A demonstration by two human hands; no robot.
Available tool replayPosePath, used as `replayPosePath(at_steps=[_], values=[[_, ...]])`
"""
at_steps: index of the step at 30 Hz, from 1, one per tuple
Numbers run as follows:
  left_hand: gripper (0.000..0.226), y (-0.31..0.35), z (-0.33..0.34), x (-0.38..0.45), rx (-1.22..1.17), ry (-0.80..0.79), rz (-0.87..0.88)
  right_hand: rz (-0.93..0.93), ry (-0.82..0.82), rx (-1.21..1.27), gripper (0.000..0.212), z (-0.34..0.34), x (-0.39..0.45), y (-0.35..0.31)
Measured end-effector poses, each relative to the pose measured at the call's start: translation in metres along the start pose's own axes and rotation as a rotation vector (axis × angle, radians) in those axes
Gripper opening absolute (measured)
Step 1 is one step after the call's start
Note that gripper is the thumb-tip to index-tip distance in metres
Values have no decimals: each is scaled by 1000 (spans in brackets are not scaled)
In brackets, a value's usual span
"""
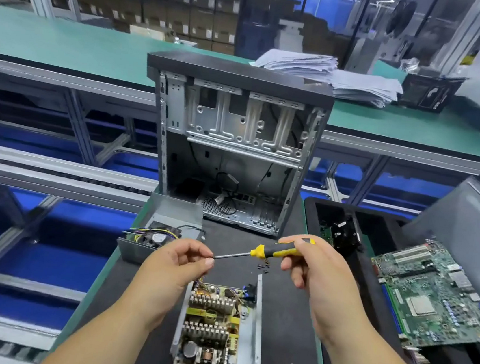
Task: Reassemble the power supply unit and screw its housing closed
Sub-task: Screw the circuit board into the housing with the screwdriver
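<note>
Yellow-and-black, the screwdriver (266, 251) is held level above the dark tabletop (285, 323). The right hand (312, 269) has its fingers curled round the handle, while the left hand (180, 260) pinches the tip of the shaft between thumb and forefinger. Below the hands, at 6 o'clock, the power supply board (210, 326) sits in its open metal housing base (255, 332). The housing cover with fan (155, 233) lies at 10 o'clock from the board. A few small dark screws (264, 266) lie between the hands. At 12 o'clock stands the open computer case (231, 144); at 3 o'clock, a green motherboard (436, 296) leans in a black tray (372, 276).
</note>
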State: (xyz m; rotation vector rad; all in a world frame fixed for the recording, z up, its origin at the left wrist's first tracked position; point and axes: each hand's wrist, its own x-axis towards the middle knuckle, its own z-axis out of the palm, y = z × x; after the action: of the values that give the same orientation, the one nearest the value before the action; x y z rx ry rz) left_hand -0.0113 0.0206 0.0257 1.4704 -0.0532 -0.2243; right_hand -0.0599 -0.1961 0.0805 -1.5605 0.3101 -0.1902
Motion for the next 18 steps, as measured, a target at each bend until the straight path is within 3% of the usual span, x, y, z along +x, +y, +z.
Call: replayPosePath(at_steps=[11, 18], values=[[25, 13, -69, -8, 316, -45, 222, 31, 43, 67, 28, 61, -11, 4], [26, 8, -74, -21, 359, -56, 271, 92, 8, 109, 28, 80, -23, 22]])
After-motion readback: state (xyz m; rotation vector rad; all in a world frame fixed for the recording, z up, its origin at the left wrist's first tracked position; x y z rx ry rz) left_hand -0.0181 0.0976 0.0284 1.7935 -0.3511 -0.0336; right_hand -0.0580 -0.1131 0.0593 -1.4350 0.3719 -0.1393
